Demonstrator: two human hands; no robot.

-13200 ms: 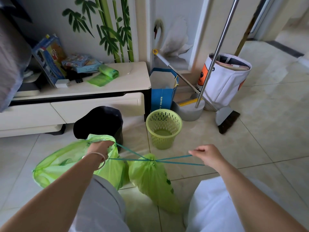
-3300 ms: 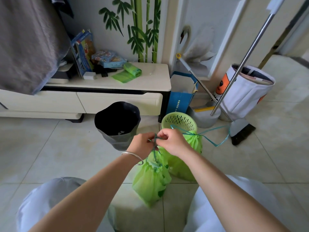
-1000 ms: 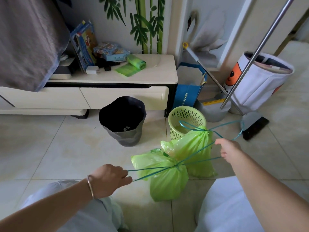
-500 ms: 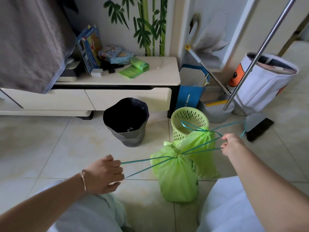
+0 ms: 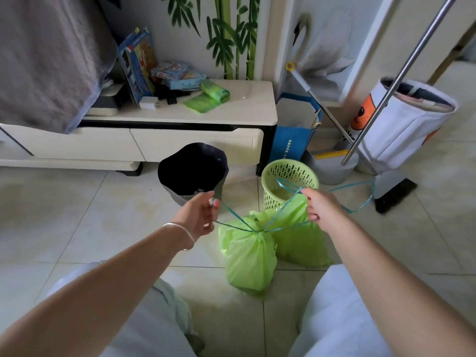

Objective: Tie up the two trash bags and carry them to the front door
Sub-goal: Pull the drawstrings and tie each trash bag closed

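Pale glossy floor tiles [image 5: 77,215] – daylight shines off them. A low cream cabinet [image 5: 180,140] stands against a white wall [image 5: 185,47] painted with green bamboo [image 5: 229,29] and a swan [image 5: 304,29].

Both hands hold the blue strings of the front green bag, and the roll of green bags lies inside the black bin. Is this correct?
Not fully. The left hand and right hand do hold the strings of the front green bag, but the roll of bags lies on the cabinet, not in the black bin. The head view shows this.
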